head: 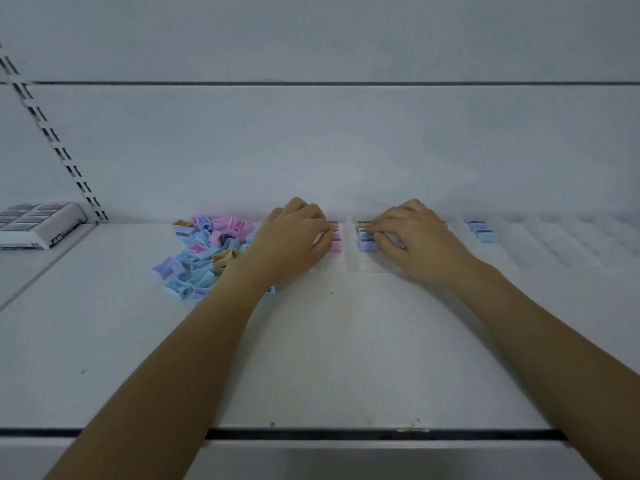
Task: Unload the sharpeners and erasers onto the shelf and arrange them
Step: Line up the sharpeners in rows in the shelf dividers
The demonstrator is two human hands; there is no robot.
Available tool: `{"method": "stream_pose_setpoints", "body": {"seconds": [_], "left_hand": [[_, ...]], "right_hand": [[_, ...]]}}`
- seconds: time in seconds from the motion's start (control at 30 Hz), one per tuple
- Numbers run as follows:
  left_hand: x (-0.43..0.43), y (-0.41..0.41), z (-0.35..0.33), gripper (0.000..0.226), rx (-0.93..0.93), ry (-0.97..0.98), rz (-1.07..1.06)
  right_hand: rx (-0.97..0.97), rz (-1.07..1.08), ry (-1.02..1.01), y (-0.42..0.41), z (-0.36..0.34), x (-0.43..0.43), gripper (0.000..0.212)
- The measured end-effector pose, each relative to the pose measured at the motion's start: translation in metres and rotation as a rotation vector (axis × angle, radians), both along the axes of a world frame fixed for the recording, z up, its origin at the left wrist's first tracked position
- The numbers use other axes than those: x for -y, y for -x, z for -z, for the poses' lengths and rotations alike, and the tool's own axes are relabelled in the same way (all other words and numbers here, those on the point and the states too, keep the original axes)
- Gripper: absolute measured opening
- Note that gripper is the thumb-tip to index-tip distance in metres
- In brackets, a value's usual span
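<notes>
Because a big pile of sharpeners point(207, 252) lies loose on the shelf point(329, 358), I think the job is less than half done. Just right of the pile, the left hand point(294, 239) is bent over a short pink row point(336, 243). Its fingertips and thumb seem to pinch the sharpeners there. A bit further right of the pile, the right hand point(414, 239) is bent the same way and seems to pinch a short blue row point(366, 244). A thin clear divider point(350, 251) stands between the 2 rows. Far right of the pile, past both hands, a few more blue sharpeners point(482, 231) sit in a line near the back wall point(311, 150). So 3 short rows are begun, and the jumbled blue, pink, purple and tan ones in the pile are not yet lined up. Far left of the pile sits a white box point(38, 223), which I think holds erasers that are not yet unloaded. Far right of the pile is a clear tray point(571, 240) with bumpy lanes. The left arm lies over the pile's right edge and hides some pieces. The hands hide most of both rows, so I cannot count them. The divider is hard to see and could get bumped.
</notes>
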State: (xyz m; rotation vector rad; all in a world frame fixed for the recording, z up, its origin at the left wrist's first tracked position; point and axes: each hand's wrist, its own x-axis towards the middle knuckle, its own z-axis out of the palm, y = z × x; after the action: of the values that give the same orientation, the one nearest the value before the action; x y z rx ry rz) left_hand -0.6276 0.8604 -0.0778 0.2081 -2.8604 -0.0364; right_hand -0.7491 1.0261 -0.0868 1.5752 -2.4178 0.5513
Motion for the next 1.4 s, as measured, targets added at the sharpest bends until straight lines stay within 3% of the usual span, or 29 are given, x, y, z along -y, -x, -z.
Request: {"method": "stream_pose_setpoints", "body": {"seconds": [0.1,0.47,0.57,0.87,1.17,1.4], "left_hand": [[-0.0009,-0.0009,-0.0019,0.035,-0.014,0.0,0.029],[-0.0011,-0.0021,-0.0024,0.034,0.001,0.01,0.031],[-0.0007,-0.0022,-0.0025,0.033,-0.023,0.009,0.018],[0.0025,-0.0011,0.0001,0.035,-0.035,-0.001,-0.013],[0.0034,-0.0026,-0.0002,0.032,-0.036,0.004,0.037],[0.0059,-0.0014,0.0011,0.031,-0.056,0.012,0.043]], "right_hand": [[0.017,0.0,0.014,-0.0034,-0.001,-0.0007,0.034],[0.017,-0.018,0.02,-0.0053,-0.0018,0.0001,0.045],[-0.003,0.025,-0.016,-0.0033,-0.0004,0.0001,0.034],[0.0,-0.007,-0.039,-0.0047,-0.0002,0.001,0.055],[0.028,-0.015,0.027,-0.0091,-0.0028,-0.0018,0.022],[0.018,-0.003,0.025,-0.0097,-0.0055,-0.0014,0.025]]}}
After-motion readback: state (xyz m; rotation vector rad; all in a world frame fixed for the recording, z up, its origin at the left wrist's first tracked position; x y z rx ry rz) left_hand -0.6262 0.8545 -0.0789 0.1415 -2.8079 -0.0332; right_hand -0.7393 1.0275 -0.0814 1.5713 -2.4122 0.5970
